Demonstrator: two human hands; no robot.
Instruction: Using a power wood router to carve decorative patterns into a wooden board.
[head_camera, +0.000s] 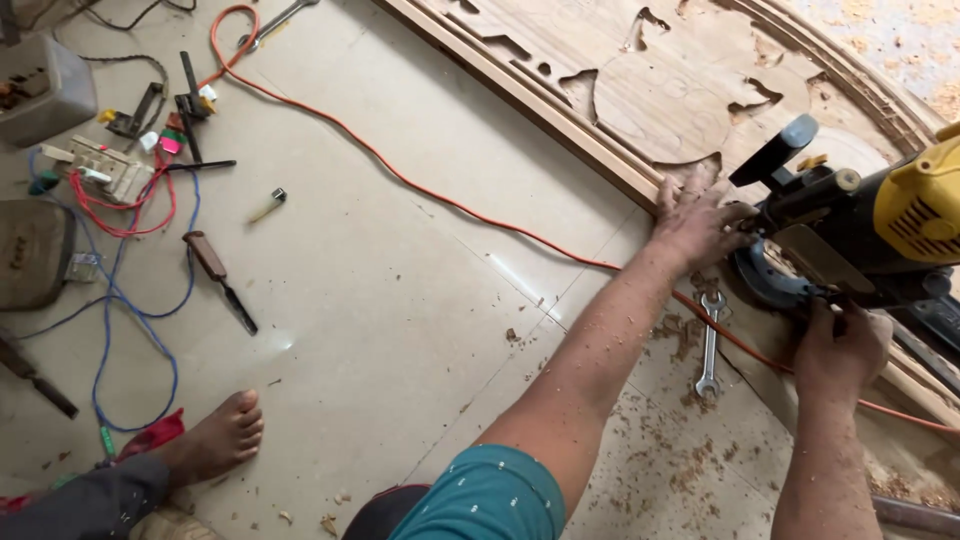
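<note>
Left hand (700, 222) rests flat on the carved wooden panel (660, 95) beside a yellow-and-black power tool (860, 225). Right hand (840, 340) grips the tool's underside. A spanner (709, 345) lies on the tiled floor (400, 300) between the forearms.

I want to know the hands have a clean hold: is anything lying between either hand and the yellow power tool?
Nothing visible does. The left hand rests against the yellow power tool at its front, and the right hand grips its underside. The spanner and orange cable lie on the floor beside them.

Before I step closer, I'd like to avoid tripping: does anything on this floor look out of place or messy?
Yes. Wood shavings are scattered over the tiles by the carved wooden panel. An orange cord snakes across the floor, a spanner lies on it, and a chisel lies loose beside tangled blue wire.
</note>
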